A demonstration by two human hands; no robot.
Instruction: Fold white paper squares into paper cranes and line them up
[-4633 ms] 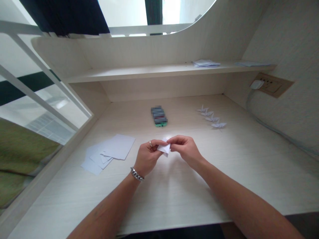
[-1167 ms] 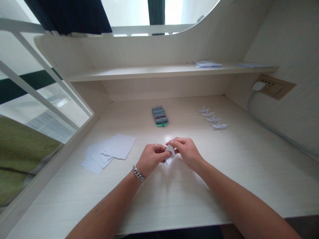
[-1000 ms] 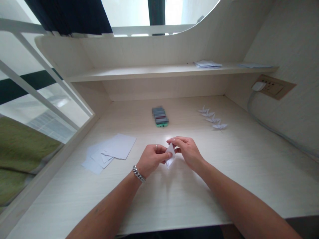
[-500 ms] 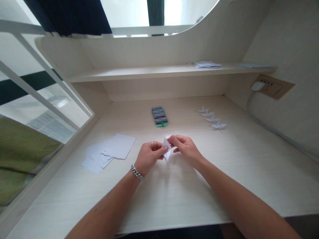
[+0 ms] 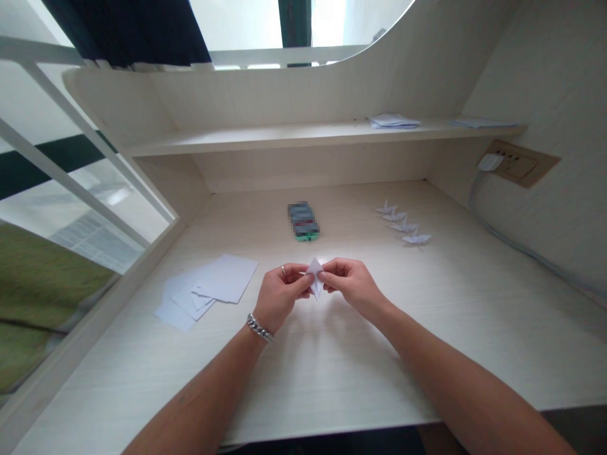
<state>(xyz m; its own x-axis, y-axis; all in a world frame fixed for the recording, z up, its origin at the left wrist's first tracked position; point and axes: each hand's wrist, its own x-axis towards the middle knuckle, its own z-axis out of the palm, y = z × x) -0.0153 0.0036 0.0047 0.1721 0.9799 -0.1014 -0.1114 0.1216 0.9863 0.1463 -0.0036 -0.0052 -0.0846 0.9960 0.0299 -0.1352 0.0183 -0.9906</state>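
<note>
A small white paper, folded into a narrow diamond (image 5: 315, 268), is held upright just above the desk. My left hand (image 5: 282, 291), with a ring and a chain bracelet, pinches its left edge between thumb and fingers. On the opposite edge, my right hand (image 5: 351, 282) pinches the same folded paper. Both thumbs face me, and the fingers behind the paper are partly hidden. To the right, beyond my hands, several folded paper cranes (image 5: 404, 226) stand in a slanting row.
Loose white paper sheets (image 5: 227, 278) lie overlapping on the left of the desk (image 5: 360, 379). A phone-like object with a green edge (image 5: 306, 237), blurred out, lies behind my hands. Folded papers (image 5: 393, 121) rest on the shelf (image 5: 265, 140). A cable (image 5: 516, 249) runs from the socket (image 5: 524, 164).
My right fingers have closed on the paper's right edge, where they were loosely beside it before. The paper now stands straighter and faces me, and my left hand has shifted slightly left.
</note>
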